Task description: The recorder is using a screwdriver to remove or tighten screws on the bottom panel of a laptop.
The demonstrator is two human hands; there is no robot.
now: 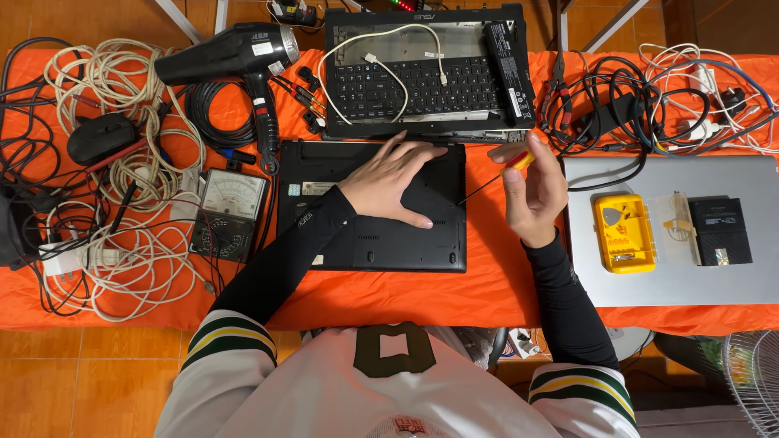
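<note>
Orange cloth covers the worktop (487, 292), and at its middle lies a black laptop (373, 235), turned underside up with its base cover in place and unlifted. My left hand (393, 182) rests flat on that base, fingers spread and pressing down, gripping nothing. My right hand (531, 191) hovers just right of the laptop, its grip closed on a screwdriver (495, 178) with an orange-yellow handle; the thin shaft slants down and left, its tip at or just off the laptop's right edge, too fine to tell if it sits in a screw. By my judgement the work is at an early stage: the base is shut, no loose screws can be made out on the cloth, and the whole cover is left to free. Far of the laptop lies a second, dismantled laptop chassis (422, 81), keyboard exposed, a white cable (381, 49) looped over it and a long black battery (507, 65) along its right side. To the left: a black hair dryer (235, 53), an analogue multimeter (229, 212), a black mouse (101, 138) and heaps of white cord (122, 81). To the right: a closed silver laptop (673, 276) carrying a yellow parts box (623, 233) and a small black box (720, 231), with a tangle of black and white cables (649, 97) beyond it.
</note>
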